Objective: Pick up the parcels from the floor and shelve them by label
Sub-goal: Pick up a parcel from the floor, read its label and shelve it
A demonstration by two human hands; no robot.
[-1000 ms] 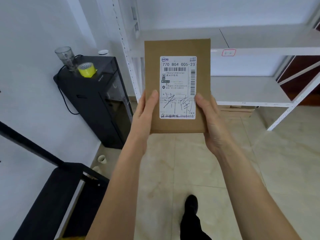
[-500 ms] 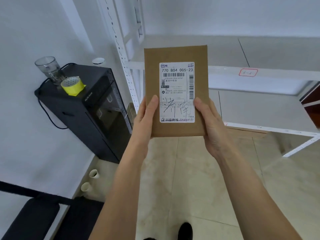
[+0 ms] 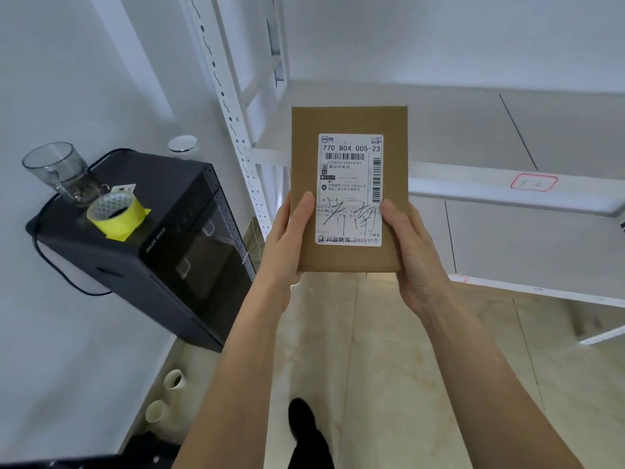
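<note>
I hold a flat brown cardboard parcel (image 3: 348, 120) upright in front of me, its white shipping label (image 3: 350, 170) facing me with "770 B04 005-23" printed and black handwriting below. My left hand (image 3: 287, 242) grips its lower left edge, thumb on the front. My right hand (image 3: 411, 245) grips its lower right edge, thumb on the label. Behind the parcel stands a white metal shelf unit (image 3: 490, 174) with a red-framed tag (image 3: 533, 182) on the edge of one shelf.
A black cabinet-like appliance (image 3: 162, 245) stands at the left against the wall, with a clear glass (image 3: 55, 170) and a yellow tape roll (image 3: 116, 211) on top. Two paper cups (image 3: 167, 394) lie on the tiled floor beside it. My dark shoe (image 3: 301, 421) shows below.
The view has closed in on the shelf unit and the black appliance. The parcel stays upright in both hands with the same grip.
</note>
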